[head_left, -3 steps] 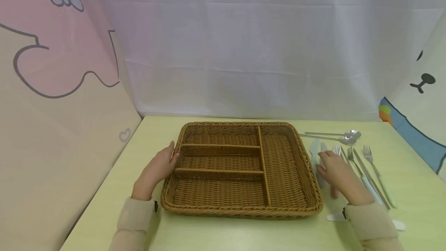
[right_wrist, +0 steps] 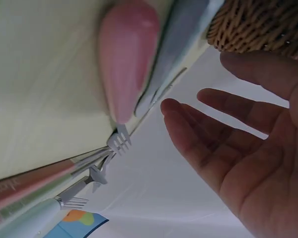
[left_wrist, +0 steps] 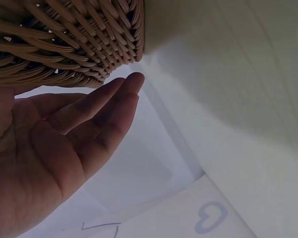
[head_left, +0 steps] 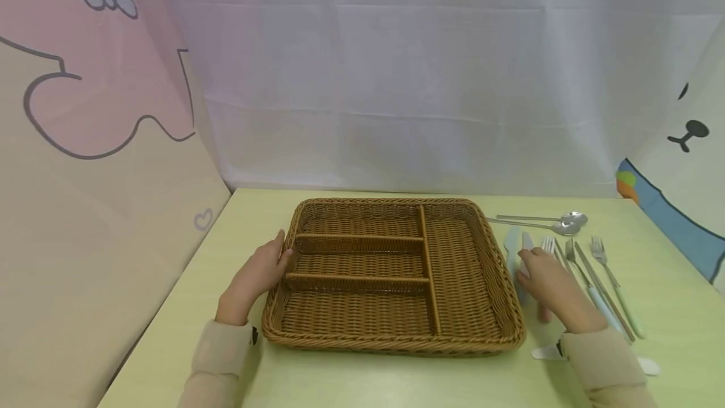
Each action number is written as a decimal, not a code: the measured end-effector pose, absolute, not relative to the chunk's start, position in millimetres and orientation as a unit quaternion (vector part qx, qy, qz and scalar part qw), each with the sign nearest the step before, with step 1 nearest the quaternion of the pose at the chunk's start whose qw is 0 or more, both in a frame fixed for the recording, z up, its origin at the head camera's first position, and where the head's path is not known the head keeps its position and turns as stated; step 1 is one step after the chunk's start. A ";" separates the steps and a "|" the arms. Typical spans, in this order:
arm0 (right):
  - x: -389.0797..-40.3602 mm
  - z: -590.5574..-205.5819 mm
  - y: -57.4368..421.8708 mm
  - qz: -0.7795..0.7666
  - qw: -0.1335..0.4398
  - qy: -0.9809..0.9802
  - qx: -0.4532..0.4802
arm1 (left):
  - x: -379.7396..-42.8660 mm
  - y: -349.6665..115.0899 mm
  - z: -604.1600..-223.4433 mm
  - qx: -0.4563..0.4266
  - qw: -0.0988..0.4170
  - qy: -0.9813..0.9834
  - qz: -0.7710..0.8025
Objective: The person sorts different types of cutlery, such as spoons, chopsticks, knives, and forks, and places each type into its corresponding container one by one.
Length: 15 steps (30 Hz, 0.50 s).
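My left hand [head_left: 255,276] is at the left rim of a brown wicker basket tray [head_left: 391,343], thumb by the rim and fingers along the outer wall. In the left wrist view those fingers [left_wrist: 109,114] are extended and relaxed. Above the cutlery right of the tray hovers my right hand [head_left: 557,288], fingers parted and holding nothing. Nearest to it are a pale blue-green knife [head_left: 511,243], a silver blade [head_left: 527,240] and a pink handle [right_wrist: 129,59]. My hand partly hides these pieces, so whose handle the pink one is cannot be told.
Right of my hand lie several forks, among them a green-handled fork [head_left: 622,298]. Two metal spoons [head_left: 566,228] lie behind, their handles running toward the tray. A white utensil [head_left: 648,366] passes beneath the right sleeve. Printed cloth walls [head_left: 396,99] enclose the table.
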State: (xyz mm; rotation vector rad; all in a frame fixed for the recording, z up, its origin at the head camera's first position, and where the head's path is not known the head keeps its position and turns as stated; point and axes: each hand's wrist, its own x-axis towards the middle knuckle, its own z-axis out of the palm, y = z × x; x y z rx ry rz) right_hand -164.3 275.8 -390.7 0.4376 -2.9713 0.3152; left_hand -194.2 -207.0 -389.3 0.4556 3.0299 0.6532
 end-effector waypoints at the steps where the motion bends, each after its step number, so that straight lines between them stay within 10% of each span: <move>1: -164.8 -391.4 276.4 0.106 0.053 -0.983 0.142 | -194.4 -206.9 -390.2 0.146 0.006 0.967 0.208; 15: -171.6 -403.9 280.7 0.161 -0.060 -0.982 0.076 | -197.5 -201.4 -393.0 0.135 0.015 0.964 0.227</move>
